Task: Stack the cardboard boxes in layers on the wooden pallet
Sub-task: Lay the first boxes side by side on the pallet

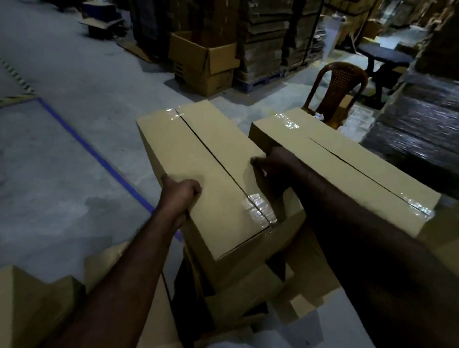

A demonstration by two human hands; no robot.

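1. Two hands on one long cardboard box (pixel 197 156), flaps sealed with clear tape at both ends.
2. Left hand (pixel 180 195): fingers curled over the box's near-left long edge, gripping it.
3. Right hand (pixel 271 162): fingers wrapped over the right long edge, down in the gap between this box and the neighbour box (pixel 342 174). This side is dim, so finger detail is poor.
4. Step in hand, my read: placing this box on the top layer, beside the neighbour.
5. The box sits skewed, not parallel to the neighbour, with its far end angled left. It's above the lower boxes (pixel 243 294); I can't tell whether it rests on them or is carried.
6. Wooden pallet: not visible. Presumably it's under the stack, but I can't confirm.
7. Next move calls for rotating the box parallel to the neighbour, sliding it right to close the gap, and getting the right fingers out before the sides meet. That's the pinch risk.
8. Also check the near ends line up, so the layer stays square.
9. Containers: held box, neighbour and lower boxes are all closed, contents hidden.
10. Open carton (pixel 202 63) at the back has its flaps up; the inside is too dark to read.
11. Another closed box (pixel 17 303) sits at lower left, near the person.
12. Wrapped stack (pixel 424 131) at right is film-covered, contents unclear.
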